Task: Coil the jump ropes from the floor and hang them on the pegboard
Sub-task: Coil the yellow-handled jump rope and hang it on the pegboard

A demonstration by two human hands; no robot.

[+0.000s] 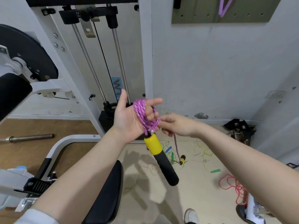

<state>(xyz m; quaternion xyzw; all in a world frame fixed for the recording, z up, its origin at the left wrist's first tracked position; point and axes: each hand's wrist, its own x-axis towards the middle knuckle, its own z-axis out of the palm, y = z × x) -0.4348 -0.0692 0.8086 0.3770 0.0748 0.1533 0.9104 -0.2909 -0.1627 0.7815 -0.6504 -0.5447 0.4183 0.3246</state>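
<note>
A pink braided jump rope [143, 114] is wound in several loops around my left hand [129, 118], which is held palm up with fingers spread. One yellow-and-black handle [159, 157] hangs below that hand. My right hand [175, 125] pinches the free end of the pink rope beside the coil; the second small handle [182, 160] dangles from it. The olive pegboard [242, 15] is on the wall at the upper right, with a purple band [224, 7] hanging on it. On the floor lie a green rope [169, 153], a yellow rope [203, 153] and a red rope [234, 186].
A white cable weight machine [103, 62] with steel guide rods stands right behind my hands. A black padded seat [106, 194] is below my left arm. A barbell [30, 138] lies on the wooden floor at left. Black gear [239, 128] sits at the wall's base.
</note>
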